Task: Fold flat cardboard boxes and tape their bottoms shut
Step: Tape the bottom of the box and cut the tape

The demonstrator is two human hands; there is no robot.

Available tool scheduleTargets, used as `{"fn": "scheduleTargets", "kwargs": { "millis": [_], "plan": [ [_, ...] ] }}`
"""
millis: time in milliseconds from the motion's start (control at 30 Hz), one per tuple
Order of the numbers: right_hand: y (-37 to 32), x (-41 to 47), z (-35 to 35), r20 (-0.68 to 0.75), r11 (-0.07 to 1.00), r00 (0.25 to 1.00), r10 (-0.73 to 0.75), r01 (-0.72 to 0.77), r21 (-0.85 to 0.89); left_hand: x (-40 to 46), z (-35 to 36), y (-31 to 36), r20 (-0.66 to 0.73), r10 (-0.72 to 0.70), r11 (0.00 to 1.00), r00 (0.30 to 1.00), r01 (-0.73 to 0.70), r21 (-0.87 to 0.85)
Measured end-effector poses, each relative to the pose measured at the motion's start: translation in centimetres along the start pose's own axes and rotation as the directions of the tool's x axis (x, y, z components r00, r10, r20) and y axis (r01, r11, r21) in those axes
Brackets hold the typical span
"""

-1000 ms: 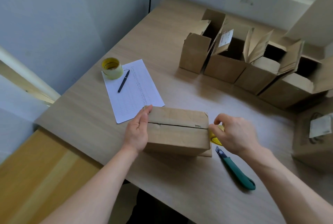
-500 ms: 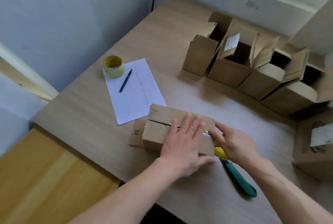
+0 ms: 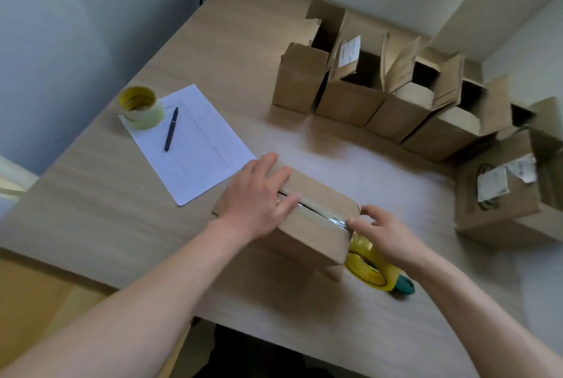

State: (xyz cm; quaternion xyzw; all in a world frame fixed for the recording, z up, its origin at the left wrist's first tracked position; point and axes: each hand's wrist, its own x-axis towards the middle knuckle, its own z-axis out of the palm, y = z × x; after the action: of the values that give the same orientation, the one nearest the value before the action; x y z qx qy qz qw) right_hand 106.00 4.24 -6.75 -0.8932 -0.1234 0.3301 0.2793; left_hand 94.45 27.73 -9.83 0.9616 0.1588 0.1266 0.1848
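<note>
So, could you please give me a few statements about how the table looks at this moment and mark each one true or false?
1. The left hand lies flat on top of the box being taped. True.
2. The pen lies on the sheet of paper. True.
3. The finished boxes at the back have their top flaps closed. False: the flaps stand open.
4. The spare tape roll stands beside the right hand. False: it stands on the far left corner of the paper.
5. Clear tape runs along the box's seam. True.
</note>
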Motion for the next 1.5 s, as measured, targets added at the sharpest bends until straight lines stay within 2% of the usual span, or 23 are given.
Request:
{"fn": "scheduleTargets", "kwargs": {
  "millis": [67,200,267,333,400,433,500,567,633,733,833,1000,1100,1200,1333,1500],
  "plan": [
    [0.8,-0.4,-0.5,0.011,0.998,1.0,0.013,-0.014,0.056,1.0,0.2,0.1,0.031,0.093,0.994,0.995,-0.092,-0.051],
    [0.5,-1.3,0.1,0.053,0.978,0.989,-0.136,0.126,0.166,3.0,0.3,0.7,0.077,0.289,0.956,0.954,-0.284,-0.073],
    [0.6,-1.1,0.6,-0.004,0.98,0.99,-0.139,0.138,0.145,3.9,0.6,1.0,0.068,0.347,0.938,0.935,-0.346,-0.028],
    [0.6,-0.7,0.8,-0.079,0.991,0.993,-0.088,0.095,0.096,4.3,1.1,1.9,-0.015,0.265,0.959,0.964,-0.261,0.11],
    [0.5,-0.6,0.8,-0.139,1.0,0.99,-0.003,0.006,0.024,4.5,1.3,3.5,-0.145,0.026,0.986,0.989,-0.001,0.17],
    [0.5,-0.6,0.7,-0.152,0.999,0.988,0.037,-0.037,-0.001,4.3,1.4,4.5,-0.195,-0.119,0.982,0.974,0.143,0.119],
    [0.5,-0.6,0.6,-0.126,0.996,0.988,0.086,-0.087,-0.001,2.6,1.8,6.6,-0.267,-0.36,0.932,0.894,0.33,-0.152],
    [0.5,-0.3,0.3,-0.075,0.995,0.992,0.101,-0.1,0.022,-1.2,2.3,8.7,-0.294,-0.493,0.827,0.819,0.335,-0.451],
    [0.5,0.1,0.1,-0.031,0.995,0.995,0.096,-0.095,0.033,-6.4,2.9,11.4,-0.182,-0.573,0.686,0.799,0.347,-0.639],
    [0.6,0.8,0.5,0.001,0.999,0.999,0.035,-0.035,0.013,-11.1,3.8,15.2,0.117,-0.622,0.445,0.774,0.472,-0.761],
    [0.8,1.0,1.4,-0.024,0.999,0.999,-0.039,0.039,-0.01,-11.1,5.0,16.6,0.164,-0.679,0.303,0.716,0.476,-0.825],
    [0.6,1.2,1.9,-0.024,0.997,0.997,-0.079,0.08,0.007,-10.9,6.6,16.2,0.255,-0.726,0.196,0.638,0.548,-0.813],
    [0.5,1.1,1.8,0.014,0.997,0.997,-0.075,0.075,0.03,-10.6,7.4,15.6,0.262,-0.789,0.191,0.555,0.628,-0.755],
    [0.3,1.2,1.6,0.033,0.997,0.997,-0.066,0.064,0.04,-10.0,8.1,15.4,0.212,-0.81,0.209,0.546,0.608,-0.766],
    [0.3,1.3,1.7,0.029,0.997,0.998,-0.06,0.058,0.059,-10.4,9.3,16.3,0.243,-0.863,0.079,0.442,0.594,-0.801],
    [0.6,1.6,1.7,0.032,0.995,0.996,-0.081,0.079,0.063,-10.5,10.5,17.1,0.276,-0.825,0.064,0.493,0.566,-0.822]
  ]
}}
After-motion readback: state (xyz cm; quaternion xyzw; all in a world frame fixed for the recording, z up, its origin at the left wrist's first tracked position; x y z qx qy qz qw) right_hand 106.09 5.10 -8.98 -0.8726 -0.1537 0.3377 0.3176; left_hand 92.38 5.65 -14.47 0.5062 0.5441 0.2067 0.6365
